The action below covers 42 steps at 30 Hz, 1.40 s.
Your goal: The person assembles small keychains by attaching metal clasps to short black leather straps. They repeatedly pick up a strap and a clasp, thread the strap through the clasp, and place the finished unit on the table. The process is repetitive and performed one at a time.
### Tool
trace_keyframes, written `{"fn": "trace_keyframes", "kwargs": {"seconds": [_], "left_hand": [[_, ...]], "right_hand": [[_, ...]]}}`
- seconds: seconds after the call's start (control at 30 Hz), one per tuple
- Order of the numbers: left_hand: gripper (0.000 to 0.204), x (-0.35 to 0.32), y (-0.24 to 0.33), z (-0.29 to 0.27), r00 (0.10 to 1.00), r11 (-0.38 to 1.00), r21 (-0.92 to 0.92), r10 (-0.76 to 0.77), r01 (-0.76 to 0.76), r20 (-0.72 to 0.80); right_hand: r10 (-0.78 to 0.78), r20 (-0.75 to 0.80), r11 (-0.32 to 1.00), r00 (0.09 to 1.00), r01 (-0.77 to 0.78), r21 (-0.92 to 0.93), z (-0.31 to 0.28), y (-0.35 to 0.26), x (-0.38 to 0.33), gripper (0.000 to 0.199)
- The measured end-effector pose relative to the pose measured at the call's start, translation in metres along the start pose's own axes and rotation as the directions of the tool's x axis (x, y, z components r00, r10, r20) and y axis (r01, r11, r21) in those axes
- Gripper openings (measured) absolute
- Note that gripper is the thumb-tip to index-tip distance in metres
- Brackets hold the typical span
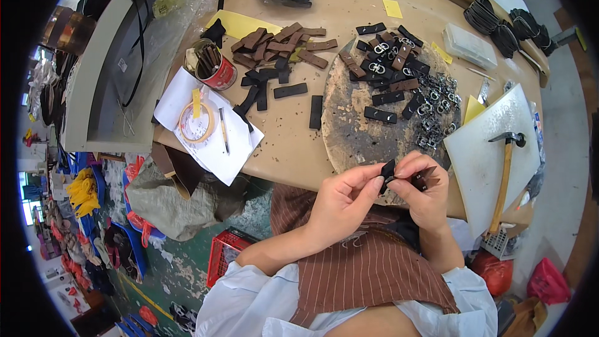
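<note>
Right of centre in the lower half of the frame, the left hand (343,201) and right hand (430,203) meet over the near edge of the desk (284,143), the fingers of both clamped on a small black strip (388,169). Dark brown pieces (429,176) also sit in the right hand (how many, I cannot tell). Above them, a round, worn board (355,140) bears black and brown straps (390,77) and metal fittings (440,97). A hammer (503,184) lies at the right on a white board (469,162).
</note>
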State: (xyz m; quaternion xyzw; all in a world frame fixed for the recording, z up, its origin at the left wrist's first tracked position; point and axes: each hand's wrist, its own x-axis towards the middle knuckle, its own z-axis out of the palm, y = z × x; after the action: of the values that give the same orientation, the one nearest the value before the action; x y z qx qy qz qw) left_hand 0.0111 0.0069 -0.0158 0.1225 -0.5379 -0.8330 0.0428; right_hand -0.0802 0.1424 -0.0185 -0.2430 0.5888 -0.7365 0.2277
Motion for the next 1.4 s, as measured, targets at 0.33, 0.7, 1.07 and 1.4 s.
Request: {"fn": "trace_keyframes", "kwargs": {"seconds": [0.33,0.7,1.07,1.4], "left_hand": [[0.022,0.008,-0.004,-0.015,0.999,0.995,0.1,-0.023,0.02,0.03],[0.026,0.003,0.01,-0.012,0.962,0.856,0.439,0.234,-0.273,0.14],[0.023,0.007,-0.002,-0.008,0.988,0.986,0.072,0.148,-0.151,0.049],[0.013,0.001,0.003,-0.012,0.968,0.899,0.358,0.232,-0.252,0.099]], "right_hand": [[0.092,-0.033,0.991,0.995,-0.095,-0.093,0.003,-0.004,-0.003,0.03],[0.161,-0.044,0.985,0.986,-0.163,-0.053,0.004,-0.013,-0.001,0.037],[0.109,0.092,0.994,0.99,-0.11,0.007,-0.004,-0.003,0.0,0.045],[0.083,0.196,0.983,0.977,-0.048,-0.175,-0.006,-0.016,0.004,0.035]]}}
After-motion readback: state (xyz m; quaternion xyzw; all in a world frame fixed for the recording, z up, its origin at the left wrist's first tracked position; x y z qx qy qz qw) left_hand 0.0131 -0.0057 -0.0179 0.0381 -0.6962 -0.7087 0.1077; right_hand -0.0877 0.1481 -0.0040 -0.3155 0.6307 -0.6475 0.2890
